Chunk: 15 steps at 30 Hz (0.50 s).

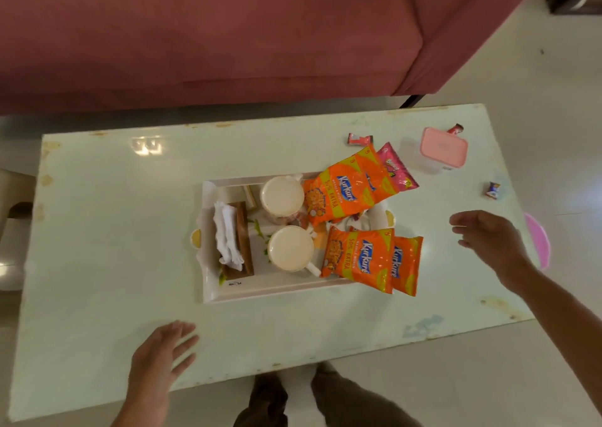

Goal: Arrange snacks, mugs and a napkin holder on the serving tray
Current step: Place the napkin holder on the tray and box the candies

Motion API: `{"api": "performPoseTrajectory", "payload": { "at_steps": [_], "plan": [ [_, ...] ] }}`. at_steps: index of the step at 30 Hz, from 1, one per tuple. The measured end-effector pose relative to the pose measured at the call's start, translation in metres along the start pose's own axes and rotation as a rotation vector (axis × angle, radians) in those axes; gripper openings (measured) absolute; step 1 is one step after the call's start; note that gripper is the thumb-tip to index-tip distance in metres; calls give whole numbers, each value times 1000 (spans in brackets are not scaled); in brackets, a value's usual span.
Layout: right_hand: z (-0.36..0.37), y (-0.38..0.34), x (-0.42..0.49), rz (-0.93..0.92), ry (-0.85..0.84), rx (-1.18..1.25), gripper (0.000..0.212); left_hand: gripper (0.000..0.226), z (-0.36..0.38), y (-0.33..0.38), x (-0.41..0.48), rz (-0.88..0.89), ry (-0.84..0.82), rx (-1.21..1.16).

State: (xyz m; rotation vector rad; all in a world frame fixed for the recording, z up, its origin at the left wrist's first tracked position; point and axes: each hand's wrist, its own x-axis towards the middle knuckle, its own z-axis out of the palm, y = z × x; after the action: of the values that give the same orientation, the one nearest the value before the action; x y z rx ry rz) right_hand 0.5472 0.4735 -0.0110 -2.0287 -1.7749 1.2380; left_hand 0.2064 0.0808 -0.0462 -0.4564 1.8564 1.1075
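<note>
Head view of the glass-topped table (107, 218); the white serving tray (260, 291) lay near its centre. At the tray's 9 o'clock side stood the wooden napkin holder (242, 240) with white napkins (226, 234); two mugs sat in the middle, the far mug (281, 198) toward 12 o'clock and the near mug (291, 248) toward 6 o'clock. Orange snack packets occupied the 3 o'clock end; the upper packet (338, 192) overhung the far rim, with a pink packet (395, 167) beside it and largely off the tray; the lower packet (358, 260) and a second one (404, 263) behind it overhung the right rim. Loose on the table toward 1 to 2 o'clock of the tray: a red candy (359, 139), a pink-lidded box (443, 148) and a small wrapped sweet (492, 190). The left hand (159, 355) lay flat, fingers spread and empty, at the tray's 7 o'clock; the right hand (488, 240) hovered at 3 o'clock, fingers loosely extended, grasping nothing. Judged step: gathering the remaining snacks; done well, the right hand should take each loose piece by its wrapper edge and lay it in the gap between packets, then slide the overhanging packets inward without nudging the mugs.
</note>
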Motion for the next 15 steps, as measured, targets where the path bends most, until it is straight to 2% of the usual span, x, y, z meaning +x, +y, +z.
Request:
{"api": "performPoseTrajectory", "payload": {
  "at_steps": [3,6,8,11,14,15],
  "plan": [
    [-7,5,-2,-151,38,-213,35,19,10,-21,-24,-43,-61,31],
    [-15,3,23,-228,43,-337,33,24,36,-32,-49,26,-190,117],
    [-21,0,49,-274,28,-403,39,33,67,-26,-66,86,-267,123],
    [-31,-6,98,-405,-23,-551,55,45,133,-1,-91,138,-400,-18],
    [-39,-18,145,-506,-103,-643,73,79,216,29,-113,190,-572,-144],
    [-39,-24,159,-542,-124,-657,78,78,246,38,-118,215,-600,-170]
  ]
}}
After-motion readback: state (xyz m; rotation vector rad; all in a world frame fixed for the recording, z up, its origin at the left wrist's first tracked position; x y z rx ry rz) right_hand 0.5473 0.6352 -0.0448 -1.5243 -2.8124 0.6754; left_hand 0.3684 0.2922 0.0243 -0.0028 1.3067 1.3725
